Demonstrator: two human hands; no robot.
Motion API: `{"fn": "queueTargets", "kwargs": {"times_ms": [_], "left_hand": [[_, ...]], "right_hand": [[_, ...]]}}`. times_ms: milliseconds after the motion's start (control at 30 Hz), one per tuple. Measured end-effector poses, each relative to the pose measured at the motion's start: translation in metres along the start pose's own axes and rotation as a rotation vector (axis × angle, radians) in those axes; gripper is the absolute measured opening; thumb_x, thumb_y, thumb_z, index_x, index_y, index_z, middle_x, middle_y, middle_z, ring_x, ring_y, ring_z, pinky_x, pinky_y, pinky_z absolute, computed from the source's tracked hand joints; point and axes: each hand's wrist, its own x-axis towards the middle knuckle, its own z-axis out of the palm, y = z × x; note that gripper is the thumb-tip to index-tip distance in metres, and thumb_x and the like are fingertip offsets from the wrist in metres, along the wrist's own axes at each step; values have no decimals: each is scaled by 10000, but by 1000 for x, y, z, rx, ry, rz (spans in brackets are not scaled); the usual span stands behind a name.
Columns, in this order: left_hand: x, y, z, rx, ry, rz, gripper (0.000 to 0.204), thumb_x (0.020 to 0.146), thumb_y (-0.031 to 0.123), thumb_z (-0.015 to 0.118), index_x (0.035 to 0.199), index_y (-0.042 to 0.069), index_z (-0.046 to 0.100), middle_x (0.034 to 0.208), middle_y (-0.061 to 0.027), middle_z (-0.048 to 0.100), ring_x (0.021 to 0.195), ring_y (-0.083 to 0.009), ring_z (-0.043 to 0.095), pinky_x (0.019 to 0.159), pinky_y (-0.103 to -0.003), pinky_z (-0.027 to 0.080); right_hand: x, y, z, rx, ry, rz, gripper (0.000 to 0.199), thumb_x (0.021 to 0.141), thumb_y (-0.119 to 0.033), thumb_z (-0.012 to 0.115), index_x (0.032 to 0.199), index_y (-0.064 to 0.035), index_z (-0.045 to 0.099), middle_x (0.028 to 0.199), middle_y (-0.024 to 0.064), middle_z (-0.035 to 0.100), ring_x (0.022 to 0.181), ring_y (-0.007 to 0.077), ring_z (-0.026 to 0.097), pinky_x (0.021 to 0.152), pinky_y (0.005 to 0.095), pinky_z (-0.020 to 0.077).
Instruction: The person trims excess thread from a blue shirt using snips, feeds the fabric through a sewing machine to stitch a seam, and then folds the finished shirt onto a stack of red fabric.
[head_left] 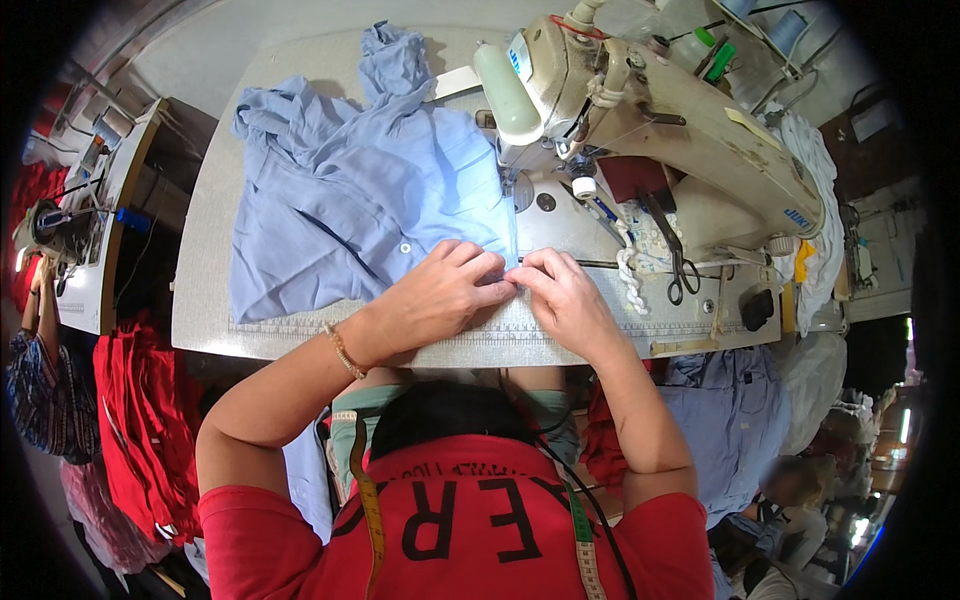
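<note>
A light blue shirt (330, 200) lies spread and rumpled on the left of the sewing table, its right edge running up beside the needle area of a sewing machine (690, 120). At the shirt's near right corner, my left hand (445, 290) pinches the cloth edge with its fingers closed. My right hand (565, 300) meets it there, thumb and fingertips closed on the same edge. The fingertips of both hands nearly touch. A white button (405, 247) shows on the cloth just above my left hand, and a dark slit (338, 243) crosses the shirt.
Black-handled scissors (675, 250) and a white braided cord (630, 275) lie right of my hands. A ruler strip (470, 338) follows the table's near edge. Red garments (145, 430) hang at left, a blue garment (725, 420) at right. Another person's arm (38, 295) is at far left.
</note>
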Motion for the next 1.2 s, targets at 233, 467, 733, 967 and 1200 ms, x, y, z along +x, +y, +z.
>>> {"fn": "queueTargets", "kwargs": {"times_ms": [233, 467, 733, 967, 1200], "left_hand": [[0, 0, -1, -61, -25, -35, 330, 817, 130, 650, 1145, 108, 624, 1113, -77, 562, 1031, -249, 518, 900, -378, 409], [3, -1, -1, -49, -40, -54, 304, 801, 98, 624, 1104, 77, 632, 1085, -58, 587, 1009, -239, 526, 907, -371, 411], [4, -1, 0, -109, 0, -99, 274, 806, 87, 600, 1075, 45, 625, 1053, -69, 589, 978, -247, 543, 887, -355, 423], [11, 1, -3, 34, -56, -116, 226, 803, 91, 623, 1025, 46, 624, 965, -70, 581, 953, -251, 557, 853, -364, 437], [16, -2, 5, -267, 80, -245, 209, 780, 72, 652, 986, 41, 639, 971, -81, 610, 930, -273, 561, 830, -365, 456]], "right_hand": [[-12, 5, -6, -149, 2, -111, 234, 783, -70, 635, 1016, -65, 649, 1055, 77, 602, 967, 260, 592, 857, 377, 487], [-11, 2, -3, -286, 40, -209, 247, 746, -80, 649, 991, -100, 677, 1082, 18, 634, 1028, 206, 587, 901, 381, 460], [-11, 5, -4, -271, 4, -204, 234, 766, -99, 632, 999, -103, 661, 1096, 14, 620, 1038, 199, 581, 946, 408, 427], [-12, 6, -3, -255, 22, -189, 230, 763, -103, 628, 989, -125, 662, 1093, 16, 616, 1041, 198, 580, 962, 426, 416], [-13, 8, -4, -258, 2, -194, 223, 763, -117, 616, 980, -139, 662, 1099, 15, 613, 1072, 203, 568, 990, 440, 396]]}}
